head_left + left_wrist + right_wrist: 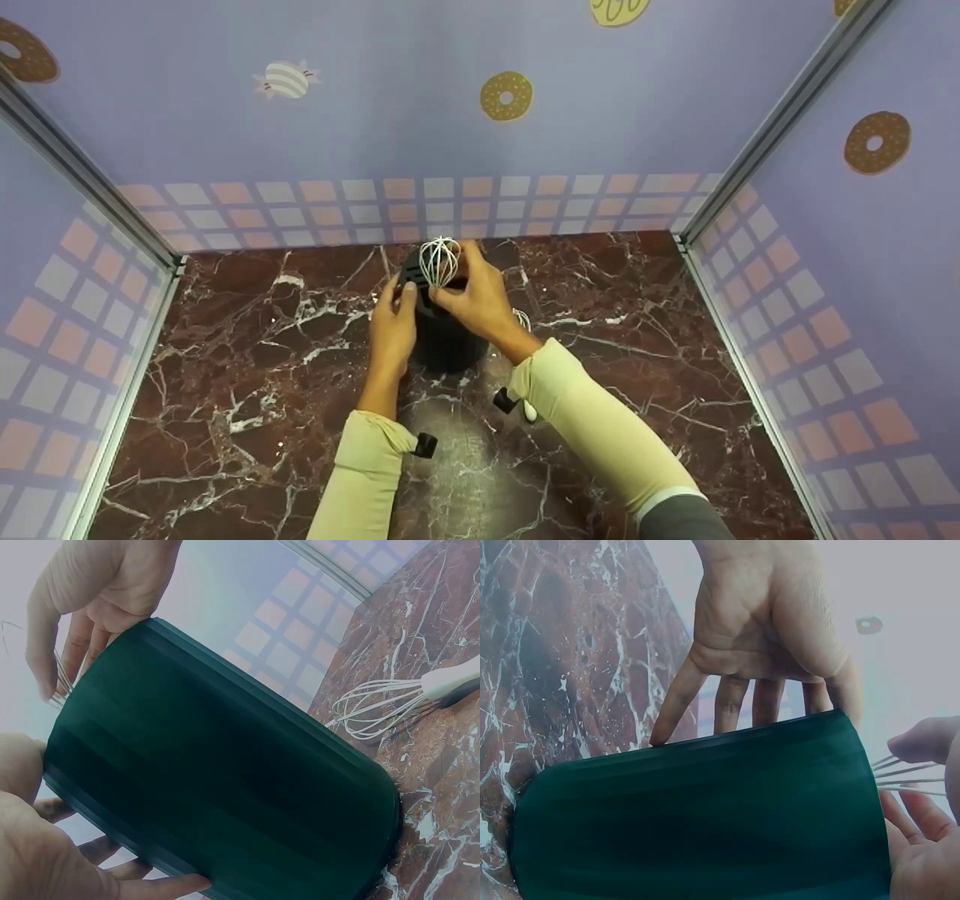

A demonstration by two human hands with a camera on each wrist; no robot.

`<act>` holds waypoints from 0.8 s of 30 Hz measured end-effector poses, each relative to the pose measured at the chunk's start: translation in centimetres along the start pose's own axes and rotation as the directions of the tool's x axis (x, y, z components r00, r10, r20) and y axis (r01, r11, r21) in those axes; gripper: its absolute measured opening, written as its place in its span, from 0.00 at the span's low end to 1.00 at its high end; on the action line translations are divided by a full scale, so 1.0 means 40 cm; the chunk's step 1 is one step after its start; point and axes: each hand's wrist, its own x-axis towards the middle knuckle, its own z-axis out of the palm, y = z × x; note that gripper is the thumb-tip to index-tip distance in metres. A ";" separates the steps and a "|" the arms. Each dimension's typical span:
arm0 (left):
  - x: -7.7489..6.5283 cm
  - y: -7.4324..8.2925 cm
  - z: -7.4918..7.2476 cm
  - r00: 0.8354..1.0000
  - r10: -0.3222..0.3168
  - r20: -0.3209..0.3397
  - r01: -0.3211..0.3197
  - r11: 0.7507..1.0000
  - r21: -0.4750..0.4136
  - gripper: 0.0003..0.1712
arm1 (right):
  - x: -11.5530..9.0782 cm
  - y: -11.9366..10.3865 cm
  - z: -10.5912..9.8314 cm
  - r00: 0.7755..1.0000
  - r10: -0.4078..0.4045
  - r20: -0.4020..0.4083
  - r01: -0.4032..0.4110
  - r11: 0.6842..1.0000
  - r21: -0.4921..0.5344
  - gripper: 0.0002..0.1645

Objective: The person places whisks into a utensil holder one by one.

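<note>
A dark cylindrical holder (450, 346) with slots in its top stands upright on the marbled surface. My left hand (391, 330) holds its left side, thumb at the top rim and fingers spread along the wall. Above the holder, my right hand (484, 296) pinches a wire whisk (438, 259) low on its wires, loop end up. The whisk's handle is hidden by the holder and hand. In the right wrist view, the whisk's wires (911, 781) pass between thumb and fingers right at the holder's rim.
A second whisk with a white handle (454, 681) lies on the marbled surface (247, 390) to the right of the holder, partly behind my right forearm in the head view. Lilac patterned walls (390, 112) enclose the back and both sides.
</note>
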 end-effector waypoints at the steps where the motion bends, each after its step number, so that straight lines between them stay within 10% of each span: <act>1: 0.000 0.000 0.000 1.000 -0.001 0.002 0.001 1.000 0.000 0.30 | 0.000 0.000 0.000 1.000 -0.002 0.003 0.002 1.000 -0.009 0.36; 15: 0.001 -0.002 -0.001 1.000 0.007 -0.009 -0.007 0.999 0.032 0.31 | -0.001 -0.007 -0.005 0.996 0.042 0.073 -0.027 0.982 -0.189 0.36; 24: 0.002 -0.002 0.000 1.000 0.003 -0.003 -0.003 1.000 0.029 0.32 | -0.003 -0.007 -0.005 0.992 0.053 0.117 -0.041 0.994 -0.102 0.43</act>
